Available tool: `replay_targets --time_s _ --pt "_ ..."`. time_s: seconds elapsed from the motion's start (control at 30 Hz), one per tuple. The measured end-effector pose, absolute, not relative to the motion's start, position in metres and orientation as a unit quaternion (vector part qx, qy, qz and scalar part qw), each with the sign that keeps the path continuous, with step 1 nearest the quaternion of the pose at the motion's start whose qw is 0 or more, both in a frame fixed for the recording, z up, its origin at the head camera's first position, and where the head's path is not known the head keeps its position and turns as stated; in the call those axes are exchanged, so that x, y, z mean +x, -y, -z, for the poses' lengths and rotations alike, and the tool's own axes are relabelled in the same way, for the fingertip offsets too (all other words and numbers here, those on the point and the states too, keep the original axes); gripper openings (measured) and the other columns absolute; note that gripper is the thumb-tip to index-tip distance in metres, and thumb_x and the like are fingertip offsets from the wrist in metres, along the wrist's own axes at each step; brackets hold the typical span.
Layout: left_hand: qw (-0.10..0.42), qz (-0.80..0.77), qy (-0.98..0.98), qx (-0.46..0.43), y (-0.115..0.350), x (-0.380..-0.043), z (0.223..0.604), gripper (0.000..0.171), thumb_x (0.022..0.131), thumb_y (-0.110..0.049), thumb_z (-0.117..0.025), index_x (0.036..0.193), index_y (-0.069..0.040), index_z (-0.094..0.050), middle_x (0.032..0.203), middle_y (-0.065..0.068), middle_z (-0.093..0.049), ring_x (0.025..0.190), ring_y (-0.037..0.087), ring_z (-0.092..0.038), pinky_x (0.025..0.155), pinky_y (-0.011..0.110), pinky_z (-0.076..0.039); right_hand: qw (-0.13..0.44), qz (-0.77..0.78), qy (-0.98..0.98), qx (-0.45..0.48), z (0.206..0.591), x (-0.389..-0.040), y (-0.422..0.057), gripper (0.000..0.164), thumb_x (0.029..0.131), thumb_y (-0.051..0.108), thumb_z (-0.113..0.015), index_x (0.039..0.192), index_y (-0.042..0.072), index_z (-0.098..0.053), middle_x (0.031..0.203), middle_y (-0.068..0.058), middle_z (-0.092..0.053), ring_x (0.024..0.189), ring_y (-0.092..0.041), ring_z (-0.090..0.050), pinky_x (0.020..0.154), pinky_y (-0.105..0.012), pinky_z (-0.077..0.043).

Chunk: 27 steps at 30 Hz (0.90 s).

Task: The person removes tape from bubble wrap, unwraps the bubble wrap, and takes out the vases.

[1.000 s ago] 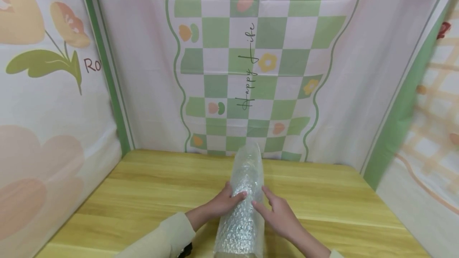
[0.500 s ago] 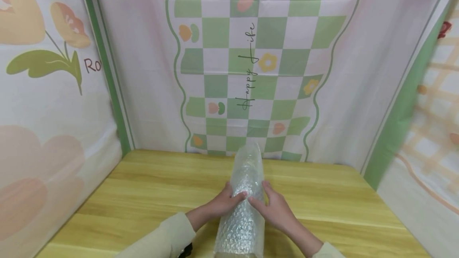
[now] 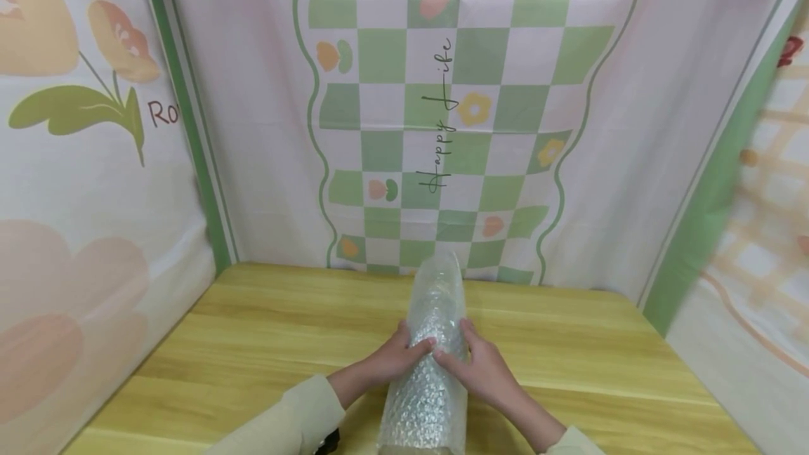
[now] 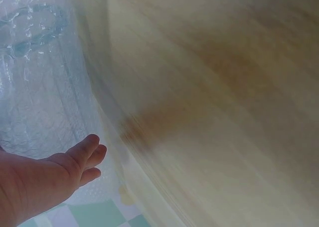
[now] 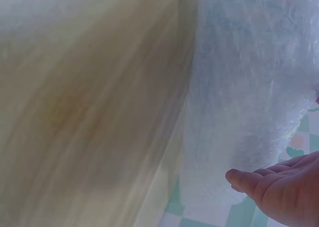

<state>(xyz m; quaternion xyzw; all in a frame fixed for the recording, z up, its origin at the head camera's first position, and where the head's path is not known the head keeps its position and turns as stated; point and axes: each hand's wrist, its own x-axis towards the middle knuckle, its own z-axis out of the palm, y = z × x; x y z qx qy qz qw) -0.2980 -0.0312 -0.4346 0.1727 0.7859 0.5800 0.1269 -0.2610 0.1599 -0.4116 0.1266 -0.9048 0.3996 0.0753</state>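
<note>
A long bundle of clear bubble wrap (image 3: 422, 399) lies lengthwise before me, its narrower, flatter end pointing at the back curtain. My left hand (image 3: 393, 357) holds its left side, thumb laid over the top. On the opposite side my right hand (image 3: 483, 369) grips it the same way, the two thumb tips almost meeting. Through the plastic in the left wrist view (image 4: 45, 97) shows a bluish ring-shaped outline; what is wrapped inside cannot be made out. Fingers of the left hand (image 4: 47, 179) spread along the wrap, and the right hand (image 5: 284, 187) lies against it too.
The wood-grain table (image 3: 284, 314) extends to both sides of the bundle. A checkered green-and-white curtain (image 3: 436, 125) hangs behind its far edge, with printed cloths at left (image 3: 69, 181) and right (image 3: 752, 258). Something small and black (image 3: 329, 441) shows under the left sleeve.
My right hand has moved slightly inward and forward to close on the bundle, its thumb now near the left thumb. The left hand and the bundle have stayed put.
</note>
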Motion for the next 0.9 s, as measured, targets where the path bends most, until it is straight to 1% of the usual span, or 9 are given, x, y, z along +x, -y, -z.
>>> replay_targets --time_s 0.13,0.23,0.37,0.53,0.63,0.7,0.8,0.83,0.9 --pt "0.129 -0.574 -0.790 0.171 0.0311 -0.2976 0.4352 0.091 0.097 -0.046 -0.054 0.152 0.006 -0.003 0.146 0.034 -0.028 0.118 0.046 -0.050 0.087 0.058 -0.051 0.074 -0.401 0.904 0.126 0.4110 -0.2611 -0.1603 0.089 0.087 0.041 -0.071 0.141 -0.018 -0.031 0.146 -0.033 -0.033 0.123 -0.048 -0.046 0.102 -0.053 -0.040" --pt "0.134 -0.559 -0.802 0.163 0.0314 -0.2969 0.4355 0.095 0.097 -0.051 -0.052 0.151 0.008 0.001 0.151 0.035 -0.018 0.130 0.049 -0.036 0.098 0.061 -0.041 0.068 -0.397 0.907 0.126 0.4114 -0.2621 -0.1612 0.089 0.086 0.038 -0.072 0.141 -0.018 -0.031 0.146 -0.033 -0.033 0.124 -0.048 -0.046 0.102 -0.052 -0.041" --pt "0.138 -0.543 -0.814 0.153 0.0316 -0.2962 0.4354 0.099 0.096 -0.055 -0.049 0.150 0.009 0.003 0.154 0.034 -0.008 0.138 0.049 -0.020 0.107 0.062 -0.028 0.056 -0.391 0.910 0.122 0.4113 -0.2636 -0.1619 0.090 0.085 0.035 -0.073 0.143 -0.017 -0.028 0.146 -0.033 -0.031 0.125 -0.047 -0.044 0.103 -0.052 -0.040" --pt "0.133 -0.544 -0.813 0.159 0.0317 -0.2961 0.4362 0.098 0.097 -0.054 -0.049 0.150 0.010 0.003 0.154 0.034 -0.009 0.138 0.050 -0.021 0.107 0.062 -0.029 0.052 -0.392 0.911 0.116 0.4105 -0.2641 -0.1618 0.089 0.081 0.029 -0.074 0.143 -0.017 -0.029 0.145 -0.034 -0.033 0.117 -0.045 -0.053 0.094 -0.048 -0.050" --pt "0.130 -0.544 -0.813 0.161 0.0316 -0.2957 0.4363 0.098 0.097 -0.054 -0.049 0.150 0.010 0.004 0.154 0.035 -0.009 0.137 0.050 -0.021 0.106 0.062 -0.029 0.050 -0.396 0.910 0.113 0.4101 -0.2639 -0.1619 0.088 0.080 0.027 -0.073 0.143 -0.016 -0.029 0.145 -0.034 -0.034 0.108 -0.039 -0.059 0.084 -0.041 -0.055" --pt "0.128 -0.544 -0.813 0.162 0.0315 -0.2954 0.4363 0.098 0.097 -0.053 -0.050 0.150 0.010 0.004 0.154 0.035 -0.009 0.137 0.051 -0.021 0.106 0.063 -0.029 0.049 -0.400 0.909 0.110 0.4097 -0.2637 -0.1617 0.087 0.080 0.026 -0.073 0.143 -0.016 -0.029 0.145 -0.034 -0.034 0.101 -0.035 -0.061 0.077 -0.036 -0.056" --pt "0.128 -0.547 -0.811 0.162 0.0311 -0.2950 0.4366 0.098 0.097 -0.053 -0.050 0.150 0.009 0.004 0.153 0.035 -0.010 0.136 0.051 -0.024 0.104 0.063 -0.032 0.050 -0.403 0.907 0.108 0.4094 -0.2638 -0.1614 0.086 0.080 0.024 -0.073 0.143 -0.016 -0.030 0.145 -0.034 -0.034 0.092 -0.028 -0.061 0.069 -0.030 -0.054" --pt "0.128 -0.548 -0.810 0.163 0.0311 -0.2949 0.4365 0.098 0.097 -0.052 -0.050 0.150 0.009 0.004 0.153 0.035 -0.011 0.136 0.051 -0.025 0.104 0.063 -0.033 0.051 -0.404 0.907 0.108 0.4093 -0.2638 -0.1613 0.086 0.080 0.023 -0.073 0.143 -0.016 -0.030 0.144 -0.034 -0.035 0.091 -0.028 -0.061 0.068 -0.029 -0.054" --pt "0.128 -0.549 -0.810 0.163 0.0307 -0.2947 0.4361 0.098 0.097 -0.052 -0.050 0.151 0.009 0.004 0.153 0.035 -0.011 0.135 0.051 -0.026 0.104 0.062 -0.033 0.052 -0.410 0.904 0.106 0.4092 -0.2640 -0.1611 0.084 0.080 0.021 -0.072 0.143 -0.016 -0.030 0.142 -0.035 -0.037 0.083 -0.025 -0.061 0.061 -0.028 -0.054"
